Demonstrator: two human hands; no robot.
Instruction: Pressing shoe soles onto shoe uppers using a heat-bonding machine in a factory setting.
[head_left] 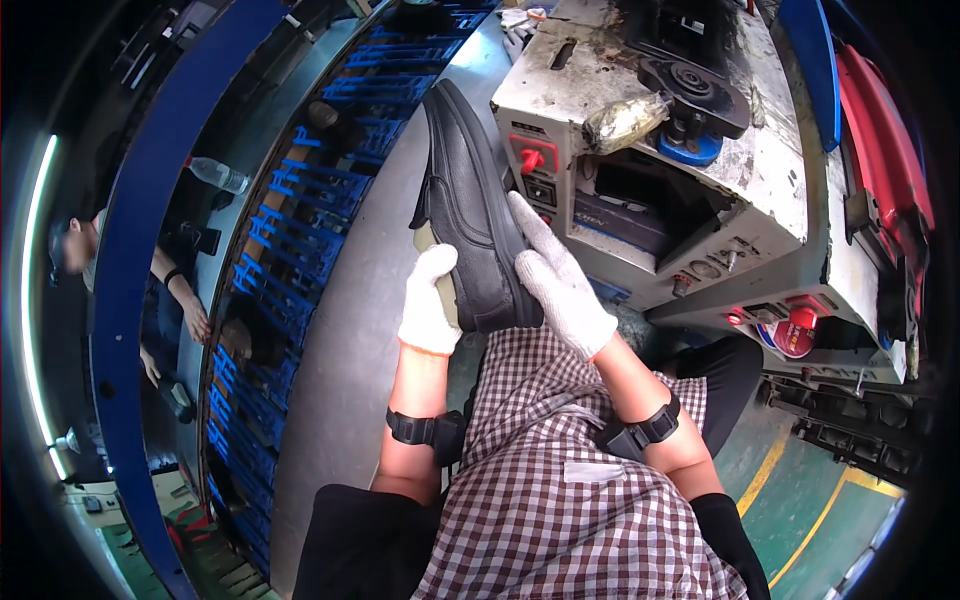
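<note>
A black leather shoe point(462, 190) is held up before me on its side, toe pointing away and heel toward my body. My left hand point(430, 300), in a white knit glove, closes round the shoe's opening at the heel, its thumb by the pale lining. Against the sole edge on the other side lies my right hand point(562, 283), gloved likewise, with fingers stretched along the sole and the thumb near the heel. Between them the two hands grip the shoe. The inside of the shoe is mostly hidden.
A worn white machine point(640, 260) with a red switch stands right of the shoe. On the left, a grey metal table point(345, 330) borders a rack of blue holders point(290, 240). Beyond it are a plastic bottle point(218, 175) and another person's hand point(197, 320).
</note>
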